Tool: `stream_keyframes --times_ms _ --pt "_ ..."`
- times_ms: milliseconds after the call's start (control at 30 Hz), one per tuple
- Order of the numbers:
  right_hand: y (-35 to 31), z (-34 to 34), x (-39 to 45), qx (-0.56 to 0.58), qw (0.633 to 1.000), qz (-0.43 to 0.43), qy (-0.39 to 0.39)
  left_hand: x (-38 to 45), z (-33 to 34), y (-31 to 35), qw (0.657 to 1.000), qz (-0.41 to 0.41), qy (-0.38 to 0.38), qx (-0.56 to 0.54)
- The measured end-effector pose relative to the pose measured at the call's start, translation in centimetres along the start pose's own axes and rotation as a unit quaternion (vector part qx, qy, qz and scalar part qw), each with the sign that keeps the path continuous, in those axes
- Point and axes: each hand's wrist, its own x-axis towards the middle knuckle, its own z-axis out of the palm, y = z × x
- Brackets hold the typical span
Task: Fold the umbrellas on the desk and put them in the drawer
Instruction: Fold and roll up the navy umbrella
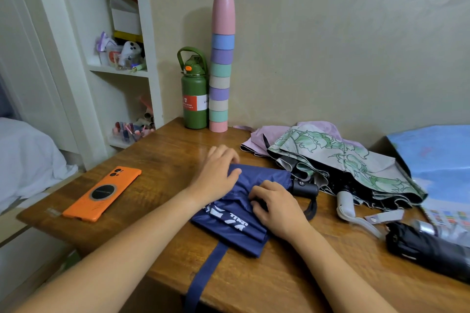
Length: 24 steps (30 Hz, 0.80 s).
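a navy umbrella (236,213) lies in the middle of the wooden table (157,157), under both hands. the left hand (216,170) rests on its far left end, fingers loosely curved over the cloth. the right hand (277,207) pinches a fold near its black handle (304,186). a green-patterned umbrella (351,162) lies unfolded just right.

Navy umbrella (236,213) lies collapsed mid-desk (165,160), black handle (304,186) toward right, strap (203,277) trailing over near edge. Left hand (216,172) rests on its far end, thumb on fabric; right hand (274,204) pinches folds. Floral umbrella (343,160) unfolded toward far right; black umbrella (427,249) near right edge. Orange phone (104,193) at left edge.
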Motion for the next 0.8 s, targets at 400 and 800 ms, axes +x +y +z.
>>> stream_keyframes --times_ms 400,800 --pt "-0.6 -1.6 0.4 -0.037 0.998 0.022 -0.051 -0.6 4.5 -1.3 0.980 0.030 -0.146 0.134" --pt "1.7 1.5 5.6 -0.155 0.981 0.066 0.099 -1.2 4.7 -0.9 0.983 0.008 -0.151 0.105"
